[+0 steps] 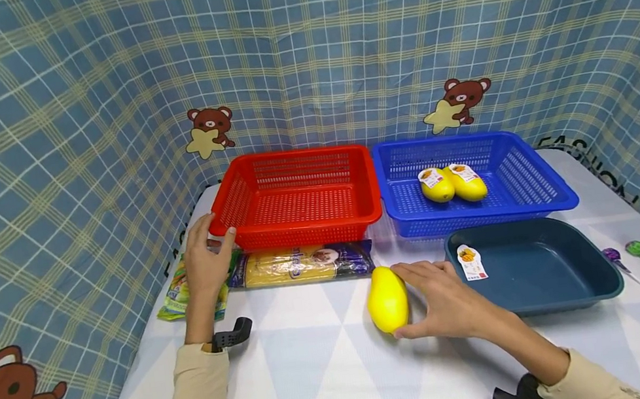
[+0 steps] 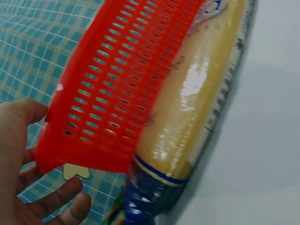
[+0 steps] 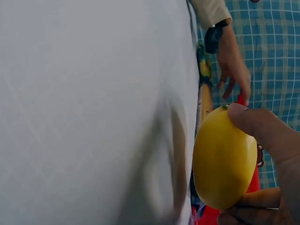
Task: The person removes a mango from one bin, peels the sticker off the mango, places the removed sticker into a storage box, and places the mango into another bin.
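Lying near the table's front edge, the yellow mango (image 1: 387, 299) is grasped between thumb and fingers of the right hand (image 1: 453, 306), just beside the dark tray (image 1: 567, 286). The red basket (image 1: 296, 195) is touched at its near-left corner by the left hand (image 1: 203, 259), fingers relaxed, apparently for steadying.

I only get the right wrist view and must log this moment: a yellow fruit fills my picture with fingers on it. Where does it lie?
Observer: The mango lies on the table, just left of a dark teal tray; the right hand has its grip on it.
Operator: Anything in that tray?
Observer: Only a fruit label on its near-left rim.
Operator: More of these fruits around?
Observer: Two labelled mangoes sit in a blue basket behind the tray.
Operator: And the other hand?
Observer: The left hand touches the corner of an empty red basket.
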The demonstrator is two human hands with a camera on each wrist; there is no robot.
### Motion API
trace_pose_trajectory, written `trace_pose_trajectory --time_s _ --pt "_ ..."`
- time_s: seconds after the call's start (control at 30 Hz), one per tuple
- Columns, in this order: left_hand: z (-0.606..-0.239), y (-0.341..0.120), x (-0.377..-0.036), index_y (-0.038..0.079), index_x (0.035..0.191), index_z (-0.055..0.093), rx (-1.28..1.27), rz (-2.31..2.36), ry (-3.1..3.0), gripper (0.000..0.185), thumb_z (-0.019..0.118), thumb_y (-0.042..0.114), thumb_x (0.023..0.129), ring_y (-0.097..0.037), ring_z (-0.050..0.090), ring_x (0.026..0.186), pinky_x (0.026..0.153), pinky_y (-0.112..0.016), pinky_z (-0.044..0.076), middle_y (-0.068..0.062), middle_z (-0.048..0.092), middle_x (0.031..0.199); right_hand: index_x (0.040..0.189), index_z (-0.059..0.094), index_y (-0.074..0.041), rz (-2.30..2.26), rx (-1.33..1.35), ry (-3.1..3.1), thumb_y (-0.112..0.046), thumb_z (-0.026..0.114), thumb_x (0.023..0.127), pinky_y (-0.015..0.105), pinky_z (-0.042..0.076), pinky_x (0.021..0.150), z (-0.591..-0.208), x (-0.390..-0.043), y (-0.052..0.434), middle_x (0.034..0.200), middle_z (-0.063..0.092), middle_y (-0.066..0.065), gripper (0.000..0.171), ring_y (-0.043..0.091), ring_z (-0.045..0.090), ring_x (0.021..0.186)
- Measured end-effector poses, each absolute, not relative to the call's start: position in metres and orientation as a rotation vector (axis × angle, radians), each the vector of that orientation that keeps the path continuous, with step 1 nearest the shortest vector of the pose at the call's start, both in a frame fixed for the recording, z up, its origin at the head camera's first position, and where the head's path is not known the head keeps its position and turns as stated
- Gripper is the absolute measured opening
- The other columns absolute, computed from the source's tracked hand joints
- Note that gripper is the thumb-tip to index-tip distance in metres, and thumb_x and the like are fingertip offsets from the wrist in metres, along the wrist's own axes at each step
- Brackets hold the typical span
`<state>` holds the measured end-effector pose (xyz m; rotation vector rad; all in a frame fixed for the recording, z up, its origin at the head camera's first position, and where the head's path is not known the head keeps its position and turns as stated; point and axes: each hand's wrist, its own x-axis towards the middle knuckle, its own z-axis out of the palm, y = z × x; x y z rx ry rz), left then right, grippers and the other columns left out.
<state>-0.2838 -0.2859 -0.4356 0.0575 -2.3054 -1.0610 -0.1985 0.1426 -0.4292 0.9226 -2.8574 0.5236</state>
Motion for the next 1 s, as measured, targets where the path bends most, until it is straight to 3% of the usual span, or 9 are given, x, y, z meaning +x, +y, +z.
trace_pose_trajectory --time_s 0.53,1.0 --pt "-0.442 -0.286 -0.287 0.012 0.149 0.049 0.065 -1.073 -2.28 0.061 0.064 0.042 0.097 -0.033 0.063 0.097 0.078 -0.045 0.053 0.001 0.04 0.155 0.146 0.052 -0.013 0.739 0.971 -2.798 -0.071 0.078 0.069 0.055 0.031 0.098 -0.399 -0.199 0.148 0.142 0.056 0.003 0.1 0.03 0.046 0.131" --pt "-0.445 -0.284 -0.284 0.013 0.149 0.049 0.075 -1.097 -2.262 0.062 0.063 0.044 0.097 -0.032 0.064 0.094 0.076 -0.043 0.053 0.002 0.041 0.155 0.147 0.051 -0.012 0.813 0.983 -2.752 -0.068 0.082 0.068 0.055 0.03 0.096 -0.372 -0.213 0.139 0.144 0.054 0.005 0.101 0.029 0.046 0.128"
